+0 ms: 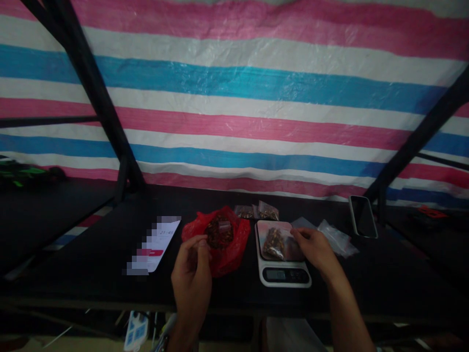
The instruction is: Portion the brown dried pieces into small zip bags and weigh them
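Observation:
A red plastic bag (pixel 234 254) lies spread open with a heap of small brown dried bits (pixel 220 233) inside. My left hand (pixel 192 274) is at its near left edge, thumb and fingers pinched together; whatever is between them is too small to make out. Right of it stands a white digital scale (pixel 259 274) with a lit display. On the scale's plate lies a small clear plastic bag (pixel 274 244), partly filled with similar brown bits. My right hand (pixel 315 249) reaches over the plate from the right, its fingertips closed on that bag's right edge.
Behind the scale are small filled bags (pixel 268 211). Flat clear bags (pixel 339 239) lie right of my right hand. A phone (pixel 362 216) rests at the far right, and a lit screen (pixel 161 244) at left. Black frame bars (pixel 98 98) rise before striped sheeting.

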